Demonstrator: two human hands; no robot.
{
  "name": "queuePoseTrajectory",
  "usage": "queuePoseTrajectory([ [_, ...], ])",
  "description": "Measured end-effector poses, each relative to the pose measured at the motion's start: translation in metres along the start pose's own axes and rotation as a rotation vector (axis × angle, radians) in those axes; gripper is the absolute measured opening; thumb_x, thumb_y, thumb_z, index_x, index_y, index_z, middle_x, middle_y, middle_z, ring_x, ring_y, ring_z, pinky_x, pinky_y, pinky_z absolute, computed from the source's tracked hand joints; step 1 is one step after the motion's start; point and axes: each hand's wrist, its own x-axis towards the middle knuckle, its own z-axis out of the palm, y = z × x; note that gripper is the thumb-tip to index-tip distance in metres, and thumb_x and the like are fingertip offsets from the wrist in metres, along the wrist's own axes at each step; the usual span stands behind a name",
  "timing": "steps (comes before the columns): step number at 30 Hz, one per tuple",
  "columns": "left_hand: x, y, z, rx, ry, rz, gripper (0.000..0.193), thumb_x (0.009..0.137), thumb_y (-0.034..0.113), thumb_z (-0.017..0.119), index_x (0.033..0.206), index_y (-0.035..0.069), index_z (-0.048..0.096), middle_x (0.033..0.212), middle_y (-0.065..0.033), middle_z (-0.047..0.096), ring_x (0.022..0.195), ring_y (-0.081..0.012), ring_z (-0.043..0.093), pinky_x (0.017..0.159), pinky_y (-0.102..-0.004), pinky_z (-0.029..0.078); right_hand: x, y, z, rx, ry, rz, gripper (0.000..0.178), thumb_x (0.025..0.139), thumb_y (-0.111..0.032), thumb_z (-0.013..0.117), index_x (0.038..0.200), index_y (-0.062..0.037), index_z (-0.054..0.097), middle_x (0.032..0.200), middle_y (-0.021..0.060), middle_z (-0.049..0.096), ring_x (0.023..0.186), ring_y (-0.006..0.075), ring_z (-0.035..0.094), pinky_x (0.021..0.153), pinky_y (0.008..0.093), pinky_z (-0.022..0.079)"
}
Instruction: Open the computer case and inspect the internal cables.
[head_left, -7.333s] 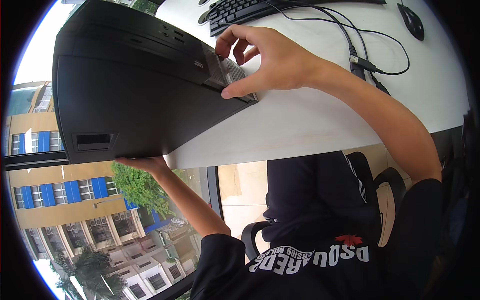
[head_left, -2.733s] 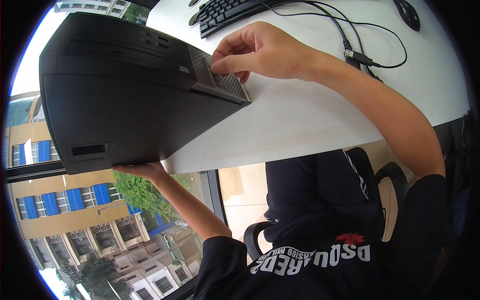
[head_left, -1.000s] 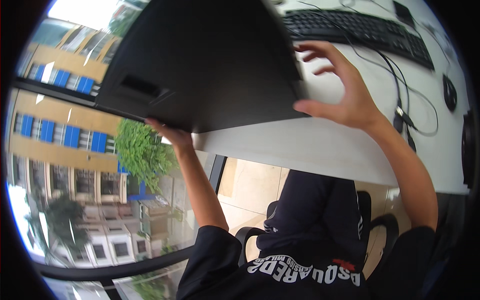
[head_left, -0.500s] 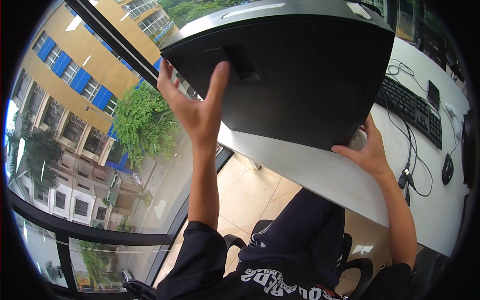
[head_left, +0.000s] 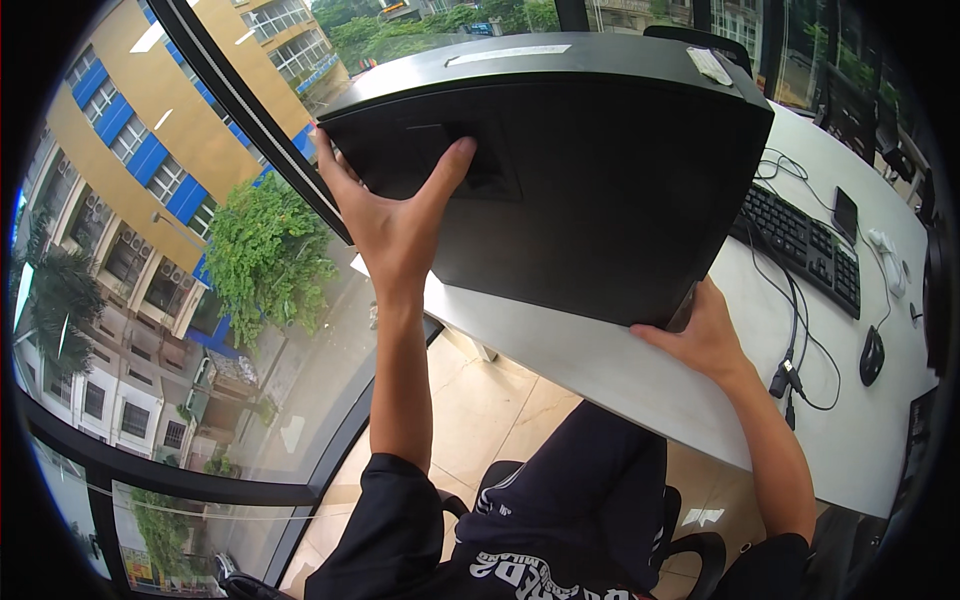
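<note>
A black desktop computer case (head_left: pixel 590 200) stands on the white desk, its broad flat side panel facing me. At its left end, my left hand (head_left: pixel 390 220) is spread round the edge, with the thumb over the panel by a recessed latch (head_left: pixel 484 165) and the fingers along the far side, partly hidden. My right hand (head_left: pixel 700 335) grips the lower right corner; its thumb lies along the bottom edge, and the other fingers are behind the corner. The top of the case carries a white label strip (head_left: pixel 510 54) and a small white sticker (head_left: pixel 709 66).
Right of the case, the white desk (head_left: pixel 830 430) bears a black keyboard (head_left: pixel 805 245), a mouse (head_left: pixel 872 355), a dark phone (head_left: pixel 845 213) and loose cable plugs (head_left: pixel 785 375). A large window (head_left: pixel 320 420) is close on the left. A black chair (head_left: pixel 700 550) is under me.
In the view, the case and desk sit lower and slightly left, and more of the case's top shows. My left fingers are now nearer the case's upper left corner; the right hand stays at its corner.
</note>
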Motion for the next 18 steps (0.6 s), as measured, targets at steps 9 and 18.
queuePoseTrajectory([
  [9, 0.028, -0.011, 0.001, 0.058, 0.044, 0.032, 0.112, 0.075, 0.019, 0.095, 0.157, -0.011, 0.025, 0.129, -0.0217, 0.06, 0.121, -0.0272, 0.06, 0.103, -0.0348, 0.049, 0.019, 0.008, 0.004, -0.032, -0.018, -0.202, 0.12, 0.074, -0.036, 0.09, 0.16, 0.0065, 0.018, 0.145, 0.0287, 0.048, 0.136, 0.0403, 0.049, 0.115, 0.0409, 0.042],
  [18, 0.034, -0.013, 0.021, -0.043, -0.022, 0.011, 0.117, 0.075, 0.02, 0.094, 0.159, -0.01, 0.018, 0.133, -0.0239, 0.057, 0.121, -0.0291, 0.061, 0.106, -0.0385, 0.053, 0.019, 0.017, -0.009, -0.069, -0.009, -0.14, 0.124, 0.073, -0.039, 0.088, 0.162, 0.0063, 0.014, 0.139, 0.0275, 0.049, 0.132, 0.0414, 0.05, 0.112, 0.0421, 0.044],
])
